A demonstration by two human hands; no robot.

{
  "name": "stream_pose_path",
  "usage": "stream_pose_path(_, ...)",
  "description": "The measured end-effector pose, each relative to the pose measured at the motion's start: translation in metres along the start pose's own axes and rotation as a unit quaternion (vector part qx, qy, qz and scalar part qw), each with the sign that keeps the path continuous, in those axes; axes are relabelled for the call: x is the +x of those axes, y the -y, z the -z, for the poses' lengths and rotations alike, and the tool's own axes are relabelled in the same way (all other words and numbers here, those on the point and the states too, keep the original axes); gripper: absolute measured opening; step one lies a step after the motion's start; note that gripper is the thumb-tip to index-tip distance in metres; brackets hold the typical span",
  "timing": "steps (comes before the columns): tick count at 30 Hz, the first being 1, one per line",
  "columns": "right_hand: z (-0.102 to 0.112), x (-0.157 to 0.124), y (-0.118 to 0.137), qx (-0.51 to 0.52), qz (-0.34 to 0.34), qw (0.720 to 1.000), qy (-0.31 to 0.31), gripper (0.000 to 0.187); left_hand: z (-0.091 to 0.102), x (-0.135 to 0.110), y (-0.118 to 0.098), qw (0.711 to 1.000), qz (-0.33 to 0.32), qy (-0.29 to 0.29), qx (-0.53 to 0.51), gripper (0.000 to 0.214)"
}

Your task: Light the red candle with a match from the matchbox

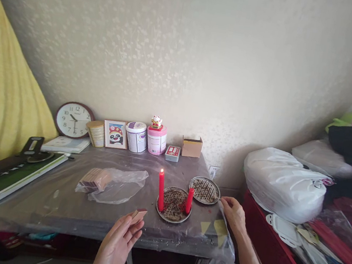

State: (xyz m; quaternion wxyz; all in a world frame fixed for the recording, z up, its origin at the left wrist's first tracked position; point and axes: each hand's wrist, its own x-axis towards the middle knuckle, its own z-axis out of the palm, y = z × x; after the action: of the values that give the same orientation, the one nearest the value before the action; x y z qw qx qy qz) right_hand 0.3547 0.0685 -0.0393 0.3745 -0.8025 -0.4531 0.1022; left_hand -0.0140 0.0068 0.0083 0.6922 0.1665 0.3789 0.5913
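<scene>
My left hand [120, 238] is closed around a small matchbox [138, 217], in front of the table's near edge. At the right, my right hand [233, 212] pinches a thin match [218, 198] over the rim of a round metal plate [204, 190] with a dark, speckled surface. Between my hands, a second round metal plate [172, 215] bears two red candles. The taller candle [161, 191] stands slightly tilted with a lit flame; on the shorter candle [189, 201] I see no clear flame.
A plastic-wrapped stack of small boxes [98, 180] lies left of the candles. Along the wall stand a clock [74, 119], a framed panda picture [115, 135], two tins, a flat tin [172, 153] and a cardboard box [191, 146]. White bags [284, 183] crowd the right side.
</scene>
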Motion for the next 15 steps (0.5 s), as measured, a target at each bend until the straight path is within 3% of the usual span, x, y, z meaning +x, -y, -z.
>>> stream_pose_path(15,0.0007,-0.0042,0.0044,-0.165,0.17,0.971,-0.018,0.018,0.0025,-0.0008,0.0002,1.0,0.003,0.007,-0.004,0.028)
